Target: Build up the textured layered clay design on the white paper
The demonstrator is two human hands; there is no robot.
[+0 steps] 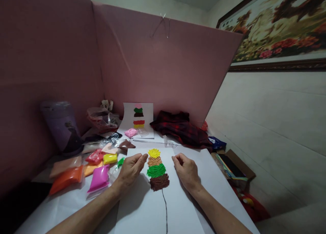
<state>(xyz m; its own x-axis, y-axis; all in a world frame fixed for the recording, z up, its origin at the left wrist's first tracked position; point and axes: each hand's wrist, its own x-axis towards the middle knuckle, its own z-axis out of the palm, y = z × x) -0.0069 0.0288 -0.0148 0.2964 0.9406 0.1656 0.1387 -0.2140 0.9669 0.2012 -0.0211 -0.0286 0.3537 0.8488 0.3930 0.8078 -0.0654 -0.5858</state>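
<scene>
Pink panels (152,67) stand behind a white-covered table (211,173), on which one white paper sheet (137,213) lies before the person. On this sheet is a textured picture (156,171) of yellow, light-brown, green and dark-brown bands, with a dark line (166,207) below. Left hand (132,168) and right hand (187,170) are on either side of it, fingers curled in; whether they pinch something tiny, I cannot tell. Coloured packets (98,178) lie to the left.

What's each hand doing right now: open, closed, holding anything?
Left hand: closed, beside the yellow patch; no held object visible.
Right hand: closed, on the patch's other side; no held object visible.
</scene>
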